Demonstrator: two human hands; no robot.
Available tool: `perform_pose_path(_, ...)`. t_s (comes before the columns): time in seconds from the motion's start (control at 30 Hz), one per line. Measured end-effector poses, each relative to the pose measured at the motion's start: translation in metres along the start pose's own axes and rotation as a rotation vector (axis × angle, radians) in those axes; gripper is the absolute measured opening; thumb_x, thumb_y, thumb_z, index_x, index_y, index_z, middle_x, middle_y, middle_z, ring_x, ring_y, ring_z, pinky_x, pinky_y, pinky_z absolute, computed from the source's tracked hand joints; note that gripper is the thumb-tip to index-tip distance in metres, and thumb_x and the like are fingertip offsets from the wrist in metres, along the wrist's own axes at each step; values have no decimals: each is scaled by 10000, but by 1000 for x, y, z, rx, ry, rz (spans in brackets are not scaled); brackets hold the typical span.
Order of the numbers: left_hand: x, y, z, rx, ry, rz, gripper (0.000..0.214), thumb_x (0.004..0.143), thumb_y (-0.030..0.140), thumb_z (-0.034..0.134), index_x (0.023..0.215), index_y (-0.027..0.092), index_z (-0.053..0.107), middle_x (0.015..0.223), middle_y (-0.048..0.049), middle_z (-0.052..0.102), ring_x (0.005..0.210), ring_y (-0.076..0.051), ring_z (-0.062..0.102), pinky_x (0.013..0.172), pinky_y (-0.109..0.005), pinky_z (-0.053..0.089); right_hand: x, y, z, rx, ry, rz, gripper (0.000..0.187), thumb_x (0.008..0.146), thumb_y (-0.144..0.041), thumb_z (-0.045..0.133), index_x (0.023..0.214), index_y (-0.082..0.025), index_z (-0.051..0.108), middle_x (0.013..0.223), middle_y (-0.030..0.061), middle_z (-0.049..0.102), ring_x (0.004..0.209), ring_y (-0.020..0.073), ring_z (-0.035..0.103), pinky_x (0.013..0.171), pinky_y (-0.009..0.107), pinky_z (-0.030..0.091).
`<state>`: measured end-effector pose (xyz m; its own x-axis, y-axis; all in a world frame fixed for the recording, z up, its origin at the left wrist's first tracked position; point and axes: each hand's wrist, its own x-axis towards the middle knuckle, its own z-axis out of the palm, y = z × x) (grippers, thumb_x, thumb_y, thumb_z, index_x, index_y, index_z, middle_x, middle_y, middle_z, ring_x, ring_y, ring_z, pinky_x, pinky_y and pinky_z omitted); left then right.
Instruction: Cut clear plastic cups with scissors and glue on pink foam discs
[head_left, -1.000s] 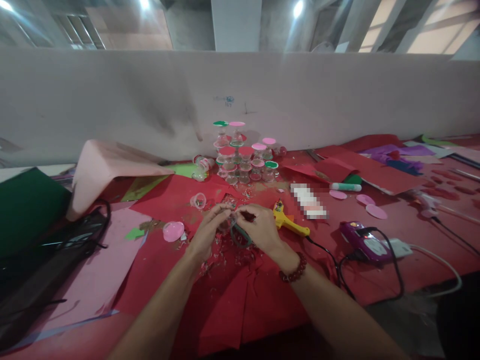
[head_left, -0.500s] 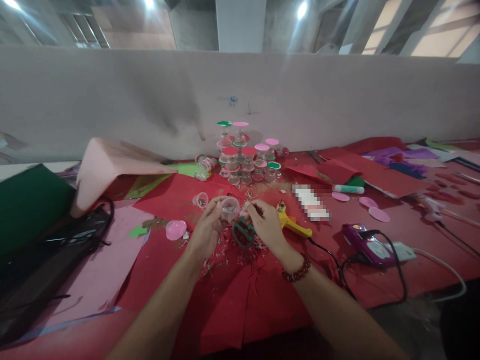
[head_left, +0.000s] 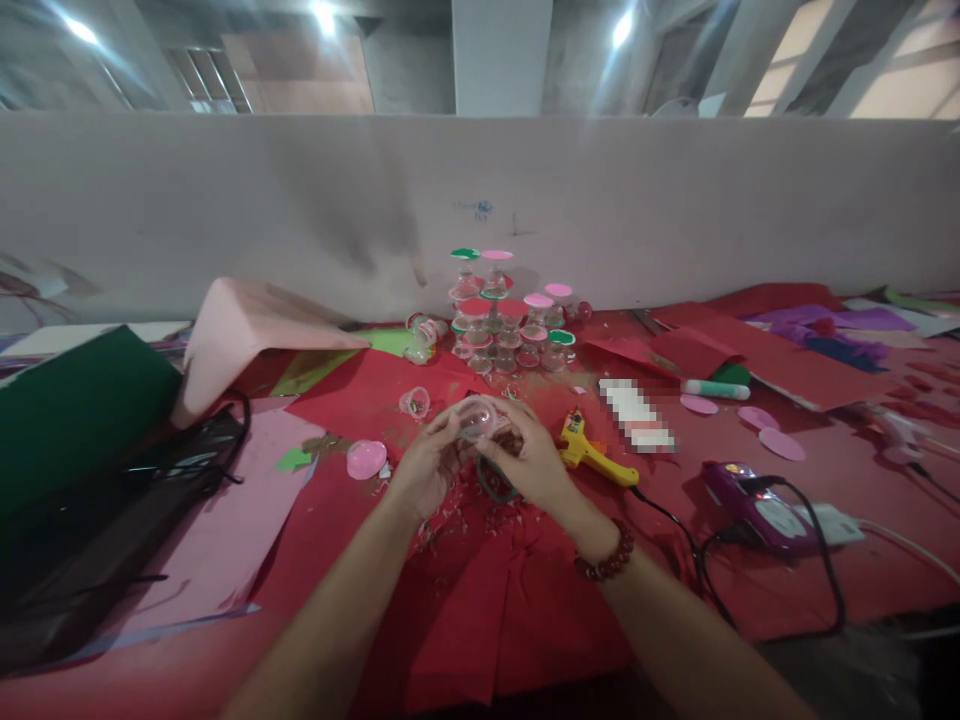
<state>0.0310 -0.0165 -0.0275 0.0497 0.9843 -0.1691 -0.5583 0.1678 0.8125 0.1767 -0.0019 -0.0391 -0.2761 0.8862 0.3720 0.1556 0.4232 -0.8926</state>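
A small clear plastic cup (head_left: 475, 414) is held up between both hands over the middle of the table. My left hand (head_left: 426, 465) grips its left side, and my right hand (head_left: 534, 462) closes on its right side. Under my right hand lies a dark green looped handle (head_left: 495, 484), partly hidden, possibly of scissors. Paper shreds (head_left: 454, 520) are scattered below. Left of the hands are a pink-topped cup (head_left: 367, 459) and another clear cup (head_left: 415, 403) with small bits inside. A yellow glue gun (head_left: 600, 460) rests just right of my right hand.
Behind the hands stands a stack of clear cups with coloured discs (head_left: 493, 335). To the right are a purple power adapter (head_left: 757, 510) with cords, pink paper discs (head_left: 782, 444) and a glue stick (head_left: 715, 390). A black bag (head_left: 150, 520) and a green sheet (head_left: 90, 420) lie left.
My right hand has moved in against the clear cup and now holds it along with my left hand. The view has shifted slightly left, so everything appears further right.
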Motion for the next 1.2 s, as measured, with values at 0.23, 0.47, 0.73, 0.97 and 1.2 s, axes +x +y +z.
perform_pose_path(0.23,4,-6,-6,192,104,127,315,639,318,763,917,173,726,837,-52,707,708,-128,604,655,-232,472,0,0,0,-40,-24,-134,452,824,-270,621,1264,-311,527,1265,63,531,1084,197,559,897,348,494)
perform_pose_path(0.47,4,-7,-12,290,159,180,201,629,319,761,711,141,718,606,-11,635,556,-89,542,564,-206,426,-1,-4,0,-121,19,-165,440,813,-204,625,1236,-303,554,1223,61,561,1144,205,525,983,380,445)
perform_pose_path(0.73,2,3,-3,74,227,20,231,501,209,806,703,137,718,654,-38,693,575,-105,602,533,-189,445,-1,-2,0,-9,67,-160,392,832,-276,609,1220,-289,553,1242,65,545,1095,201,562,903,346,509)
perform_pose_path(0.97,2,4,0,120,236,86,234,523,252,788,699,114,719,633,-52,693,570,-107,605,571,-200,465,-2,-3,0,15,85,-132,428,803,-214,621,1219,-269,541,1226,64,558,1006,184,605,848,319,535)
perform_pose_path(1.2,4,1,-2,131,261,86,256,478,251,803,677,117,715,623,-38,679,578,-100,589,597,-211,459,-1,-4,0,23,70,-138,411,819,-212,600,1222,-260,535,1219,69,565,1048,191,590,875,329,524)
